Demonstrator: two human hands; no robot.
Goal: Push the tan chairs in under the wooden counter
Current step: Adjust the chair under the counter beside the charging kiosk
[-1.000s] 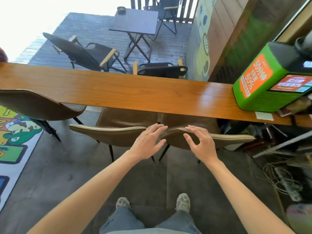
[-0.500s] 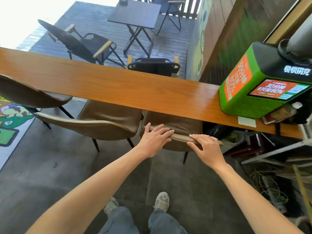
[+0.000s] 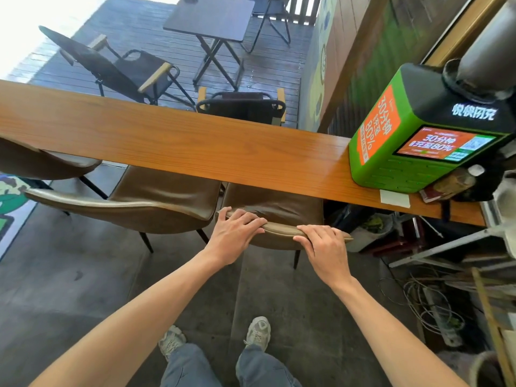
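Observation:
Three tan leather chairs stand along the near side of the long wooden counter [image 3: 195,146]. The right chair [image 3: 279,205] has its seat partly under the counter. My left hand [image 3: 234,233] grips the left part of its backrest top, fingers curled over the edge. My right hand [image 3: 324,244] lies on the right part of the same backrest, fingers over the rim. The middle chair [image 3: 156,196] sits just left of it, seat front under the counter. Only part of the left chair [image 3: 42,163] shows at the frame's left edge.
A green charging kiosk [image 3: 418,141] stands on the counter's right end. Cables, a power strip [image 3: 438,311] and clutter lie on the floor at right. Beyond the counter are black folding chairs [image 3: 122,71] and a dark table [image 3: 212,18]. A cartoon rug [image 3: 11,202] lies at left.
Both hands went from hovering between two backrests to gripping the right chair's backrest. My view shifted right and closer; the right chair sits deeper under the counter.

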